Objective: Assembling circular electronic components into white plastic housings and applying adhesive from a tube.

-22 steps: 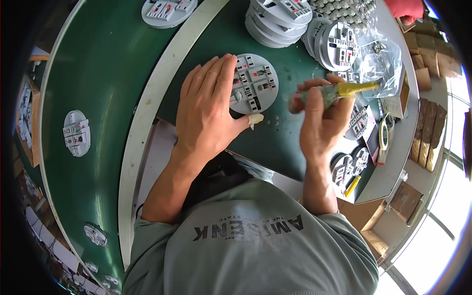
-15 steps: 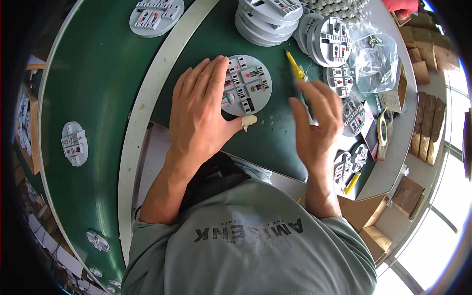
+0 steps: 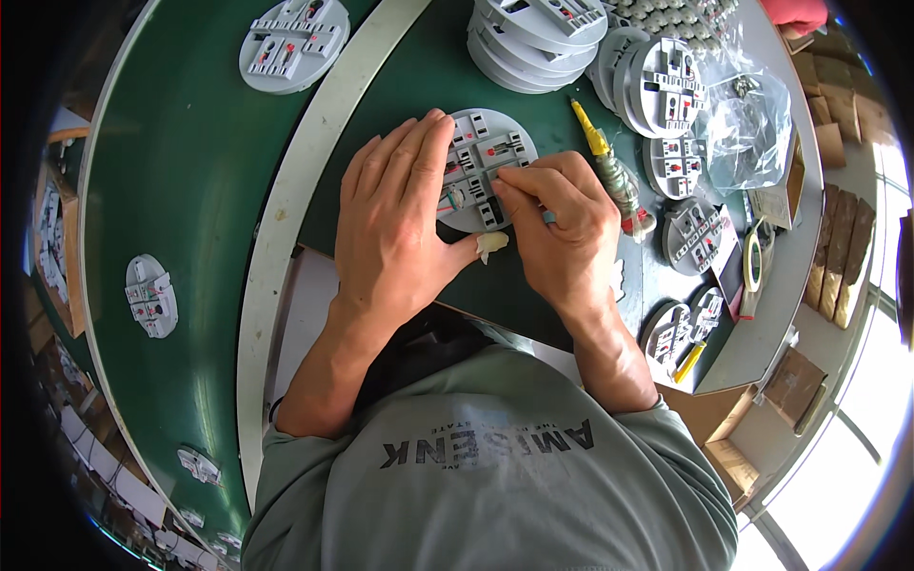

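Note:
A round grey plastic plate (image 3: 509, 133) with red and black parts lies on the green table in front of me. My left hand (image 3: 395, 224) rests over its left side, fingers stretched out flat. Its thumb, wrapped in pale tape, touches the plate's lower edge. My right hand (image 3: 562, 224) is closed in a pinch at the plate's right side. A small bluish bit shows between its fingers; what the fingertips hold is hidden. Right of this hand lies a tool with a yellow tip and a wrapped handle (image 3: 619, 181).
Stacked grey plates (image 3: 533, 57) stand at the back, with more round plates (image 3: 666, 90) beside them. A clear plastic bag (image 3: 747, 128) and scissors (image 3: 752, 262) lie at the right. On the left, a green conveyor (image 3: 205, 209) carries similar plates behind a pale rail (image 3: 281, 209).
My right hand has moved left from beside the yellow-tipped tool to the plate and closed into a pinch. My left hand stays on the plate. The conveyor plates have shifted slightly toward me.

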A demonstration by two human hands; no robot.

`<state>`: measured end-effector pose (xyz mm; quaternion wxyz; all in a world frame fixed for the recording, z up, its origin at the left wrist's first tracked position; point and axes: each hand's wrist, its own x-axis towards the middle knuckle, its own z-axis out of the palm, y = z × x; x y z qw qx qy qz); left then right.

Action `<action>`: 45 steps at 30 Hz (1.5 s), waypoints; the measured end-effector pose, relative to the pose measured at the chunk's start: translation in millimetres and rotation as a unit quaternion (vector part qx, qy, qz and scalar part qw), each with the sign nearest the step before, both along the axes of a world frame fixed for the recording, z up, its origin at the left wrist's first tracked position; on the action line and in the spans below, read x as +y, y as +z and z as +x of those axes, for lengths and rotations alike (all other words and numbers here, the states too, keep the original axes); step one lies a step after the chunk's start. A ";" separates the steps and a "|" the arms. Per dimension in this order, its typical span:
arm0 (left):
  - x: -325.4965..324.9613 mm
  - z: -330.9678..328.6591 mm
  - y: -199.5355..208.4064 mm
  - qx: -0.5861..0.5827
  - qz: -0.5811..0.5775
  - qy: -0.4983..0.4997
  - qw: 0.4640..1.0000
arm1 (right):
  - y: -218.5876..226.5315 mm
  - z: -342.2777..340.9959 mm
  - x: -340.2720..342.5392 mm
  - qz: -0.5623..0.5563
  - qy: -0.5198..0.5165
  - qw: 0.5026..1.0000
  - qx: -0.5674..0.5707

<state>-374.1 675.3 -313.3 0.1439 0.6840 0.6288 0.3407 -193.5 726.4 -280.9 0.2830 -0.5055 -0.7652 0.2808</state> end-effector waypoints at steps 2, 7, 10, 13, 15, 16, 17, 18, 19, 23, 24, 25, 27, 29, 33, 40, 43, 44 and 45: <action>2.0 -0.3 -1.7 -0.007 0.001 -0.002 1.000 | -1.2 3.8 1.4 -0.005 0.001 1.000 0.024; 4.2 2.1 3.9 0.009 -0.011 -0.011 1.000 | 14.3 75.9 24.2 0.053 -0.209 0.975 0.047; 7.1 4.2 6.8 0.027 -0.024 -0.008 0.999 | 27.9 146.9 90.8 0.119 -0.315 0.941 -0.031; 11.6 11.9 8.6 0.012 -0.035 -0.026 0.999 | 11.2 261.2 188.2 0.109 -0.255 0.951 -0.139; 15.2 14.3 9.2 0.012 -0.044 -0.031 0.998 | -10.7 300.3 245.2 0.044 -0.232 0.944 -0.230; 13.7 14.1 12.1 0.008 -0.049 -0.036 0.998 | -19.6 300.4 264.2 0.023 -0.223 0.938 -0.265; 12.6 14.0 15.0 0.003 -0.054 -0.041 0.998 | -27.5 301.4 279.5 0.003 -0.213 0.930 -0.301; 10.6 10.3 15.2 0.001 -0.061 -0.044 0.997 | -45.2 294.2 290.7 -0.001 -0.210 0.932 -0.296; 12.1 10.9 17.8 0.003 -0.061 -0.041 0.997 | -58.7 287.4 300.1 0.003 -0.195 0.924 -0.328; 22.1 13.2 24.6 0.050 -0.093 -0.076 0.991 | -104.2 279.6 311.6 0.025 -0.158 0.895 -0.416; 21.2 12.3 23.1 0.059 -0.107 -0.098 0.988 | -108.2 274.0 313.9 0.034 -0.148 0.883 -0.444; 20.3 11.1 21.5 0.067 -0.122 -0.120 0.983 | -106.8 271.6 318.8 0.036 -0.143 0.885 -0.442; 10.3 6.8 25.0 0.085 -0.147 -0.122 0.978 | -95.5 249.8 321.1 0.024 -0.059 0.816 -0.574; 1.1 8.2 32.9 0.084 -0.154 -0.168 0.970 | -93.1 256.9 311.6 0.064 -0.063 0.806 -0.585; -14.5 5.7 7.6 0.138 -0.073 -0.196 0.968 | -82.9 277.6 287.4 0.133 -0.184 0.884 -0.409; -29.3 -2.3 8.2 0.006 -0.008 -0.180 0.984 | 13.1 235.4 197.2 0.074 -0.224 0.962 -0.135; -15.5 -17.1 14.1 -0.205 -0.091 -0.048 0.973 | 27.8 164.0 122.8 -0.023 -0.204 0.969 0.140; -9.0 -22.2 14.0 -0.289 -0.151 0.033 0.945 | 24.8 148.9 100.6 -0.097 -0.188 0.941 0.265; 0.0 -27.2 7.2 -0.342 -0.152 0.063 0.925 | 22.7 134.8 82.4 -0.200 -0.092 0.900 0.376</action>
